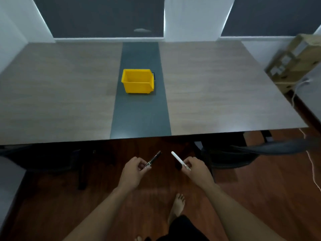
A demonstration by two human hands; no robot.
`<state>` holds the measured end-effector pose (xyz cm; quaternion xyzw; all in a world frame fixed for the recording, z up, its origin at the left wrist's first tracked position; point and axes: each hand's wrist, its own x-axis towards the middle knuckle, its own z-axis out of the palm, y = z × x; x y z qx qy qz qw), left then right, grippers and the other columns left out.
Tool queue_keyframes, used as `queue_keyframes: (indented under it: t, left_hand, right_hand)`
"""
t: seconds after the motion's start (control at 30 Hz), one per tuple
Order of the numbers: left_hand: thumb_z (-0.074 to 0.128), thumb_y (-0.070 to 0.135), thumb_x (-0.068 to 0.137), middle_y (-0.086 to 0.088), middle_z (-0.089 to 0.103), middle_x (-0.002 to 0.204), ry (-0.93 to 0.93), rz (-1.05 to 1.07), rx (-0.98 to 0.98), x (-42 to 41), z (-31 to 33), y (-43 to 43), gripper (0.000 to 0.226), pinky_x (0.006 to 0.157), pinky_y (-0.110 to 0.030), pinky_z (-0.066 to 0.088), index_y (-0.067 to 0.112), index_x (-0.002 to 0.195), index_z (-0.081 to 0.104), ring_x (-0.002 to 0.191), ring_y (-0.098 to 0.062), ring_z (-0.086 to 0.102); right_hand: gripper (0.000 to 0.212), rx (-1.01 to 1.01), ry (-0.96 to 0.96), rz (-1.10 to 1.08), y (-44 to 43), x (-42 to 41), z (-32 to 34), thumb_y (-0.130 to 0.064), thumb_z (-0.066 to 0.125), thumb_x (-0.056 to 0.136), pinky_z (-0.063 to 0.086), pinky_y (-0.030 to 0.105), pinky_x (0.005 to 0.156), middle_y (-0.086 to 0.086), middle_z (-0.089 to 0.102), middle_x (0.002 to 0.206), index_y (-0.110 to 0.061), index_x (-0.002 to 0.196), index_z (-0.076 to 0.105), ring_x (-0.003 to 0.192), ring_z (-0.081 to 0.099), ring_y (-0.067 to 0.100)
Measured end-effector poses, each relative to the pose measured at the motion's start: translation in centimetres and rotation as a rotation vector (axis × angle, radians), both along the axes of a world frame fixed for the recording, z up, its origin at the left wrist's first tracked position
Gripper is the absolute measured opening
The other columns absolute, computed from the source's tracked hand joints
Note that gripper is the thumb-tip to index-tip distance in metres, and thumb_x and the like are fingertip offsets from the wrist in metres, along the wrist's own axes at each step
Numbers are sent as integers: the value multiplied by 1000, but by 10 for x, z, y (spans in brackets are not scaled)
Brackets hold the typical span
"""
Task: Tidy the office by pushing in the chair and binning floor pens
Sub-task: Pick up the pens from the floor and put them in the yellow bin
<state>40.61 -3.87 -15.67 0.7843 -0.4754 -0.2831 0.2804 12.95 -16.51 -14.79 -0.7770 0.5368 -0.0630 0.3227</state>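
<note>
Pens sit one in each of the hands, both held out over the wooden floor point(243, 197) just short of the counter point(217, 87). The left hand point(134, 171) pinches a black pen point(153, 159) between thumb and fingers near its silver clip end, with the dark barrel angled up and to the right toward the counter edge. The right hand point(196, 168) is closed on a white pen point(179, 160) near its lower end, and the barrel slants up and to the left. The two pen tips lean toward each other but stay apart.

On the counter a yellow bin point(138, 81) stands on the dark strip point(140, 115) that runs down the middle between the two wood-grain halves. Its open top faces up, and nothing can be seen inside it from this angle. The bin is well apart from both hands, beyond the near edge.

A dark chair point(239, 153) sits low to the right, partly under the counter edge, its back curving out to the right. Another dark shape under the counter on the left is too dim to tell. A bare foot point(178, 205) rests on the floor between the forearms. At far right a cardboard box point(293, 61) stands beside the counter, and a pale cable point(312, 169) trails down across the floor.
</note>
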Motion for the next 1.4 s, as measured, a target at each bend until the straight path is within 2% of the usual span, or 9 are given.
queue_keyframes:
  t: [0.1,0.23,0.4,0.57,0.77,0.97,1.17,1.4]
  left_hand:
    - [85,42,89,13,64,93,7,59,-7,1,3,-35,16,72,-29,57,35,91,72,82,-6,63]
    - [88,42,86,10,65,89,30,154,-39,5,11,-80,17,70,-32,57,35,87,73,78,-8,64]
    - [90,39,84,10,67,87,22,218,-59,17,19,-126,17,69,-24,52,30,89,76,77,-7,63]
    - [90,37,86,10,67,88,-5,241,-94,42,21,-167,17,70,-21,50,27,93,78,77,-7,64]
    - [85,37,90,10,68,89,-6,235,-98,90,27,-224,13,70,-27,54,34,100,78,78,-10,66]
    - [84,32,93,7,68,90,43,201,-125,168,28,-298,12,65,-13,45,30,103,79,77,-8,64]
    - [81,33,96,5,70,98,36,139,-152,257,38,-372,15,73,-34,54,25,108,80,79,-13,65]
    - [74,37,100,6,67,102,-128,-47,-135,369,18,-458,19,76,-36,51,29,116,80,91,-14,60]
  right_hand:
    - [7,-4,7,29,-51,11,5,-32,71,92,40,24,57,-8,60,89,-31,91,64,76,60,9]
    - [7,15,4,65,-117,25,12,-33,72,89,44,27,60,-10,62,87,-33,88,65,75,61,7]
    - [12,3,-28,72,-185,41,12,-36,73,83,54,38,66,-10,65,78,-29,80,64,70,61,6]
    - [9,-9,-47,116,-231,65,14,-36,72,84,53,36,69,-9,66,86,-29,86,67,77,61,10]
    - [6,-14,-89,111,-283,105,14,-33,72,86,52,34,70,-10,67,88,-29,89,69,78,62,9]
    - [8,-28,-94,85,-340,168,17,-35,71,85,53,37,72,-9,68,87,-28,88,69,79,63,11]
    - [9,-28,-67,53,-398,248,31,-35,73,87,52,35,68,-9,67,85,-28,88,68,76,62,7]
    - [2,-16,-66,23,-452,347,37,-25,74,89,50,37,69,-6,66,84,-23,91,73,77,63,14]
